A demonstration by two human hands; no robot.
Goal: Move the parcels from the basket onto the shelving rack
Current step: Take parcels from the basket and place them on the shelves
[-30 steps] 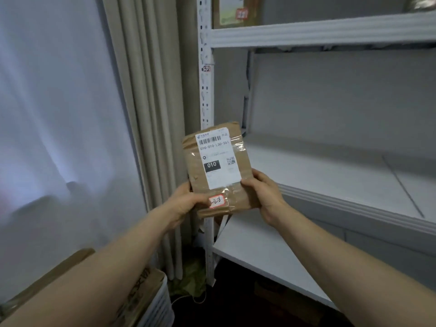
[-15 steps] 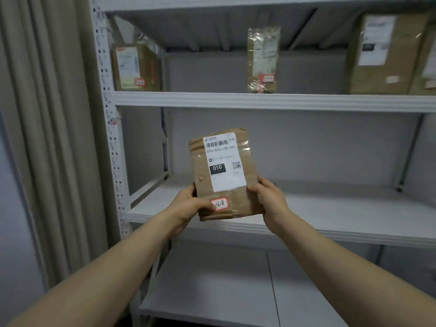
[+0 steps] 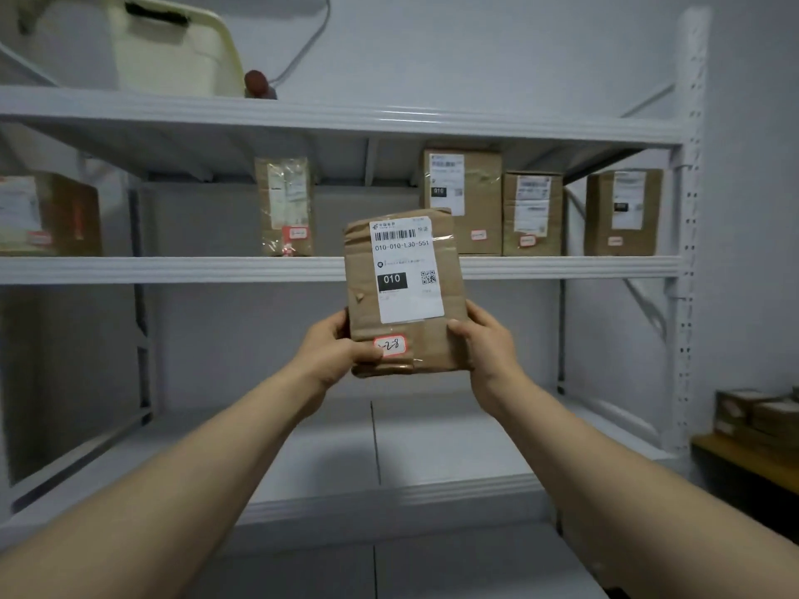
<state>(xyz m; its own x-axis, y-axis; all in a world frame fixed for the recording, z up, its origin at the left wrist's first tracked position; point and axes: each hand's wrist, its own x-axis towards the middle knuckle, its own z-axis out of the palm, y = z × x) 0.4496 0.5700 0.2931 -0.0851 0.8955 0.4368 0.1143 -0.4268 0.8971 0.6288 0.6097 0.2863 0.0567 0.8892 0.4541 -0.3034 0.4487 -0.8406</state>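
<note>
I hold a flat brown cardboard parcel (image 3: 406,296) upright in front of the white shelving rack (image 3: 346,270). It carries a white shipping label reading 010 and a small red-edged sticker near its bottom. My left hand (image 3: 335,352) grips its lower left edge, thumb beside the sticker. My right hand (image 3: 486,341) grips the lower right edge. The parcel's top reaches the level of the middle shelf. The basket is out of view.
Several brown parcels stand on the middle shelf: one far left (image 3: 47,214), a slim one (image 3: 285,205), and three at the right (image 3: 532,214). A cream plastic container (image 3: 173,49) sits on the top shelf. Flat boxes lie on a wooden surface (image 3: 752,460) at the right.
My view has swung right and upward along the rack. The parcel has risen from the lower shelf level to the middle shelf level, still in both hands.
</note>
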